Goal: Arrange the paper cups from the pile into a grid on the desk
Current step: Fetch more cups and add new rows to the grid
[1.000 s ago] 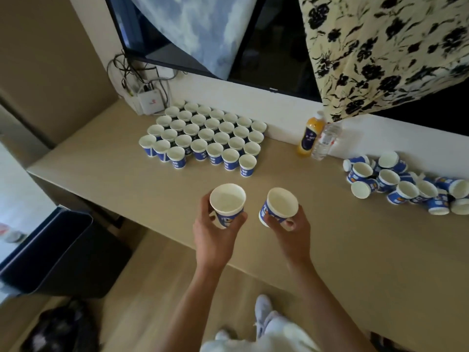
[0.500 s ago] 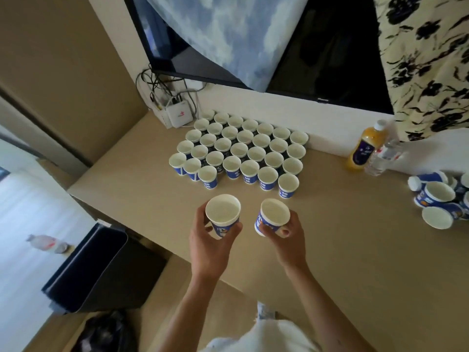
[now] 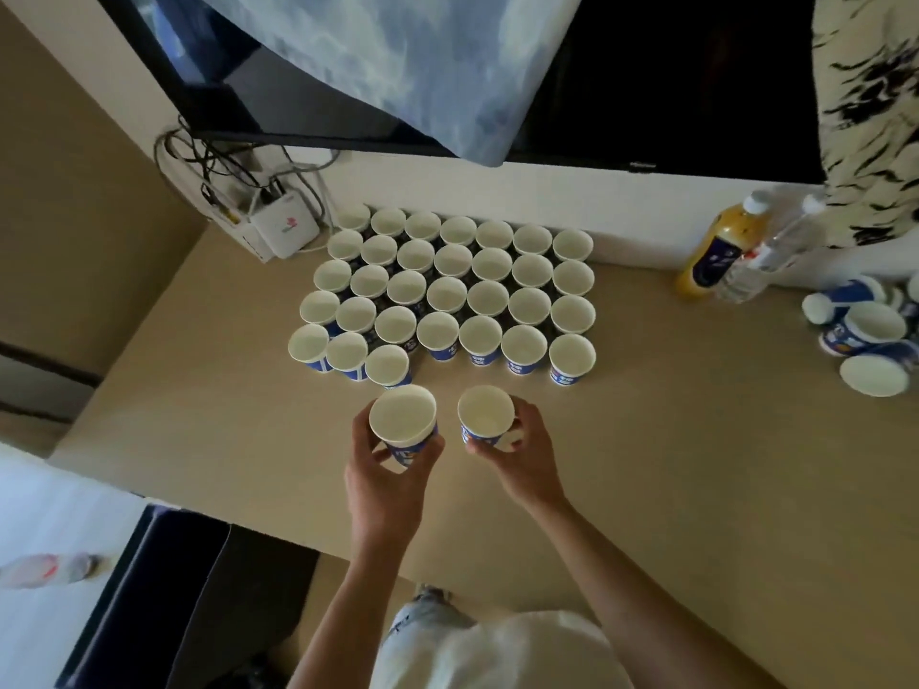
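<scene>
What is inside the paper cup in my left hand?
The blue-and-white paper cup held by the left hand shows only a bare white inside, seemingly empty. Its lower outer wall is covered by that hand.

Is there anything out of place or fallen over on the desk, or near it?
The grid stands upright and even. Two things stand out: the pile cups at the right edge lie tumbled on their sides, and a bottle lies on the floor at the left.
</scene>
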{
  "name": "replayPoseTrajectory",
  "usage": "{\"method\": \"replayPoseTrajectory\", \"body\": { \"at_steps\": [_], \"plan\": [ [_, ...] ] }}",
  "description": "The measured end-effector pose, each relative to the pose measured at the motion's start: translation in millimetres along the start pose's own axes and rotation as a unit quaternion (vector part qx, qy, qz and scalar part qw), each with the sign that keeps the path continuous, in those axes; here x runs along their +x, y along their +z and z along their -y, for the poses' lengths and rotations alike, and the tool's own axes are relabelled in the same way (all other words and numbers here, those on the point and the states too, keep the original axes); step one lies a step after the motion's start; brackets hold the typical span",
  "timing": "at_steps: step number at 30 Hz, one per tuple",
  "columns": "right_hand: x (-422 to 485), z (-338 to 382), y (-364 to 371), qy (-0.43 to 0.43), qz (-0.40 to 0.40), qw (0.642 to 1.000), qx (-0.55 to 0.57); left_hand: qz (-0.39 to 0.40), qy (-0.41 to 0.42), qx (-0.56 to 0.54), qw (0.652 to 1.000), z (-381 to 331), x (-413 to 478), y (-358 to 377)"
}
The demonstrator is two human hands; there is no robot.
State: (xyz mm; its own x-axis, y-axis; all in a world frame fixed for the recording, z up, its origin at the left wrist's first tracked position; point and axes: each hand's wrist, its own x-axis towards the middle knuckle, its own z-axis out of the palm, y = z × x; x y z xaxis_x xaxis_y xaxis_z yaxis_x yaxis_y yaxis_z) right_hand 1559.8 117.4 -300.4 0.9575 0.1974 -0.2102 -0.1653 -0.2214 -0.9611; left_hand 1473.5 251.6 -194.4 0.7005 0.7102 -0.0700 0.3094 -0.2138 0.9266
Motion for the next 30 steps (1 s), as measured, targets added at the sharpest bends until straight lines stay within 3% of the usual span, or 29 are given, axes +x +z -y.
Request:
{"method": "replayPoseTrajectory", "body": {
  "at_steps": [7, 15, 30],
  "plan": [
    [33, -4, 52, 0.031, -0.053, 0.997, -0.036, 0.066, -0.005, -0.003, 0.998, 19, 59, -26],
    [71, -19, 95, 0.017, -0.076, 0.99, -0.121, 0.085, 0.01, -0.006, 0.996, 27, 97, -48],
    [89, -35, 120, 0.04, -0.114, 0.986, -0.115, 0.101, 0.012, 0.0, 0.995, 44, 129, -67]
  ]
}}
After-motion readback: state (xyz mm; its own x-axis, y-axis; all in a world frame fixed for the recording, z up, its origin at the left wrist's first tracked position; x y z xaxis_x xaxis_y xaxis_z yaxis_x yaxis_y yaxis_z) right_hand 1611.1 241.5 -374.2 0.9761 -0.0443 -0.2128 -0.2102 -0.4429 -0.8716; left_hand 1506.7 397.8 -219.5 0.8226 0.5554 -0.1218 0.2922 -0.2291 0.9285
